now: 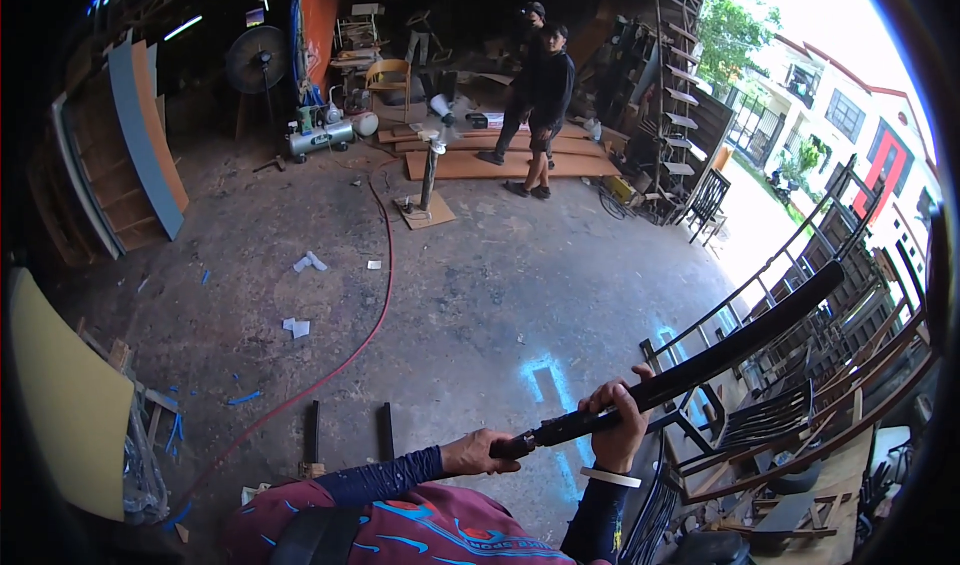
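Observation:
A long, dark, slightly curved bar (740, 345), which looks like a painted furniture part, slants up to the right in front of me. My left hand (482, 452) is closed round its narrow lower end. Farther up, my right hand (617, 417) grips it from beneath, the fingers wrapped over its edge. A white band (611, 477) circles my right wrist. The bar's far end rises over a stack of dark chair frames (770, 420) at the right; I cannot tell whether it touches them.
A red hose (385, 300) runs across the concrete floor. Two dark posts (387, 430) stand near me, and a yellow panel (75, 395) leans at left. Ahead are an air compressor (322, 137), a post on a board (428, 190), stacked boards (510, 165) and two people (548, 90).

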A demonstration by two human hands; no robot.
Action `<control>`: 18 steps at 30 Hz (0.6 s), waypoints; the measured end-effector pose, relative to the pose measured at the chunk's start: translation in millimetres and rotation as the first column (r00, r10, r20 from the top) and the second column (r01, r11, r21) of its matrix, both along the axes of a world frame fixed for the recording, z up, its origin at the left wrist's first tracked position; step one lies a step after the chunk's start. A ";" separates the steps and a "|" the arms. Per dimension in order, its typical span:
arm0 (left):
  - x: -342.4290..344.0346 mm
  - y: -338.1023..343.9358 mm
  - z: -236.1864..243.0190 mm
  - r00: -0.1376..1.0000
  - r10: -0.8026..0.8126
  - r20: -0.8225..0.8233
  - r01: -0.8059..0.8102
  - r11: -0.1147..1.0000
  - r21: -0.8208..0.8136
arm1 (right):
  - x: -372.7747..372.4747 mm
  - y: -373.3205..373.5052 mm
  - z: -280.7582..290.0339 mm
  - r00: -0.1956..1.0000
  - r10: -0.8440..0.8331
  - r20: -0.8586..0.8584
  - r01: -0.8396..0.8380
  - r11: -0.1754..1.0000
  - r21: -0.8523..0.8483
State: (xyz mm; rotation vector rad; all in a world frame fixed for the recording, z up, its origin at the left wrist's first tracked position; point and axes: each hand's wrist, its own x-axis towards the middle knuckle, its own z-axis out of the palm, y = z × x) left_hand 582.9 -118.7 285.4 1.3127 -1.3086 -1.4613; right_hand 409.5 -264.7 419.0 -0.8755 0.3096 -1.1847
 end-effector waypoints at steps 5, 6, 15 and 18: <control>-10.8 10.9 -15.9 0.877 0.200 0.437 -0.118 0.971 -0.208 | -6.0 0.2 -35.1 0.995 -0.033 -0.098 0.044 0.993 0.111; -11.4 13.6 -15.1 0.856 0.235 0.460 -0.126 0.959 -0.256 | -6.2 -0.8 -37.2 0.994 -0.032 -0.103 0.043 0.992 0.115; 14.2 -22.3 65.3 0.803 0.391 0.449 -0.051 0.797 -0.601 | 14.2 -41.2 14.1 0.997 -0.036 0.067 0.026 0.988 0.151; 18.3 -31.6 76.1 0.671 0.450 0.589 0.080 0.746 -0.662 | 23.8 -37.3 30.6 0.995 -0.092 0.033 0.089 0.992 0.085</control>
